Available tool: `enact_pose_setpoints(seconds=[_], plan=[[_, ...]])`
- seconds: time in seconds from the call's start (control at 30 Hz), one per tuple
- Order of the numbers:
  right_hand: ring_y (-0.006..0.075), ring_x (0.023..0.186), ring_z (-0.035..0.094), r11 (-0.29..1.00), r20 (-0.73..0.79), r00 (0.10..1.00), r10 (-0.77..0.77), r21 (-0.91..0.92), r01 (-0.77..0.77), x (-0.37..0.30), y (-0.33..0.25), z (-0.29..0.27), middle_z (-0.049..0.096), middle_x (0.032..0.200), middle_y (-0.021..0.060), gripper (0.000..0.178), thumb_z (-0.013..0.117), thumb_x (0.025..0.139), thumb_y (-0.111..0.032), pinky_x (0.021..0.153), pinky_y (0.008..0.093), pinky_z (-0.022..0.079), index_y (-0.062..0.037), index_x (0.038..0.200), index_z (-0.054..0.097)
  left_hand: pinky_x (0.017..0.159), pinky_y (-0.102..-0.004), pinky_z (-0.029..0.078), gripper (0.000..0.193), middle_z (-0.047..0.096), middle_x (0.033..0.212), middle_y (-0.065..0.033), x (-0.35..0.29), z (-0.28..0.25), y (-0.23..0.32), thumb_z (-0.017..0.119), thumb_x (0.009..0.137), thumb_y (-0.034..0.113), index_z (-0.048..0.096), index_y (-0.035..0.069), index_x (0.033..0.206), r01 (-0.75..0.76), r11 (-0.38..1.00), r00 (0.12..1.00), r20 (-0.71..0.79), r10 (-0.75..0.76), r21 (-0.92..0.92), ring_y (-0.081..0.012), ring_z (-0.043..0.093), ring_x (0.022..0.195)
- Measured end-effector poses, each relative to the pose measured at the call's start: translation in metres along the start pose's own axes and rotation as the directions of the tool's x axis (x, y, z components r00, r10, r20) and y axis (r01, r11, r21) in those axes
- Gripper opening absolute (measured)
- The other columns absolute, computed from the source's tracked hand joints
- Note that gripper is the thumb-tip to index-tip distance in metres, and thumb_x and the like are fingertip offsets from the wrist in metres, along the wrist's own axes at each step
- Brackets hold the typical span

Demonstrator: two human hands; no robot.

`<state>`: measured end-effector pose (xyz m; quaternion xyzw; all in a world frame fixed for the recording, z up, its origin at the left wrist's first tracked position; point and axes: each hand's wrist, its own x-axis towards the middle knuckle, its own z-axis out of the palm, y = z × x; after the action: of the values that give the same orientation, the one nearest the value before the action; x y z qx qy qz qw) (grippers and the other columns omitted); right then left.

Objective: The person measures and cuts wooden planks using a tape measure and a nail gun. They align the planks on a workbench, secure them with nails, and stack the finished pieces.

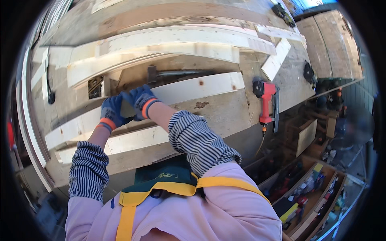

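A long pale wooden board (pixel 193 88) with dark knots lies slantwise across the workbench. My left hand (pixel 113 109), in a blue glove with an orange cuff, grips it left of its middle. Close beside it, my right hand (pixel 140 101), gloved the same way, is closed over the same board. The fingers of both bend over the far edge, and the thumbs sit by the near edge. The gloves cover the stretch of board between them. Nearer to me lies a second pale board (pixel 138 139), partly under my forearms.
A red nail gun (pixel 265 100) with a hose lies at the bench's right. Several pale boards (pixel 189 37) are spread farther back. Beyond my hands, a hammer (pixel 152 74) lies by a rectangular opening (pixel 95 87) holding small metal pieces. A wooden tool bin (pixel 307 219) stands lower right.
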<state>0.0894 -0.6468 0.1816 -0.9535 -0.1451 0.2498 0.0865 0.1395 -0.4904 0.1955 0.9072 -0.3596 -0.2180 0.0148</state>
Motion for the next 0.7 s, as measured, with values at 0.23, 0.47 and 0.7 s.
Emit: enact_pose_setpoints(seconds=[0.23, 0.47, 0.7], plan=[[0.0323, 0.130, 0.039, 0.893, -0.796, 0.494, 0.351, 0.444, 0.080, -0.114, 0.081, 0.045, 0.043, 0.139, 0.0118, 0.080, 0.071, 0.075, -0.040, 0.112, 0.0554, 0.022, -0.0116, 0.142, 0.039, 0.079, -0.0452, 0.051, 0.067, 0.067, 0.097, -0.0135, 0.001, 0.022, -0.001, 0.084, 0.056, 0.041, 0.061, 0.009, 0.111, -0.106, 0.992, 0.981, -0.154, 0.117, 0.074, -0.0357, 0.063, 0.092], [0.0377, 0.103, 0.058, 0.489, -0.504, -0.194, 0.842, 0.864, -0.121, -0.260, 0.218, 0.152, 0.060, 0.116, 0.0203, 0.056, 0.066, 0.084, -0.015, 0.090, 0.0455, 0.046, -0.0012, 0.135, 0.048, 0.069, -0.0449, 0.052, 0.043, 0.066, 0.085, -0.0126, 0.007, 0.017, 0.019, 0.078, 0.064, 0.037, 0.066, 0.011, 0.095, -0.262, 0.935, 0.930, -0.196, 0.311, 0.240, -0.0354, 0.064, 0.079], [0.0317, 0.111, 0.056, 0.374, -0.574, -0.277, 0.770, 0.759, -0.534, -0.350, 0.261, 0.175, 0.057, 0.124, 0.0157, 0.063, 0.067, 0.083, -0.028, 0.098, 0.0445, 0.042, -0.0099, 0.140, 0.046, 0.078, -0.0466, 0.050, 0.053, 0.064, 0.099, -0.0152, 0.006, 0.033, -0.001, 0.075, 0.063, 0.035, 0.062, 0.009, 0.107, -0.300, 0.906, 0.927, -0.134, 0.351, 0.299, -0.0372, 0.061, 0.091]])
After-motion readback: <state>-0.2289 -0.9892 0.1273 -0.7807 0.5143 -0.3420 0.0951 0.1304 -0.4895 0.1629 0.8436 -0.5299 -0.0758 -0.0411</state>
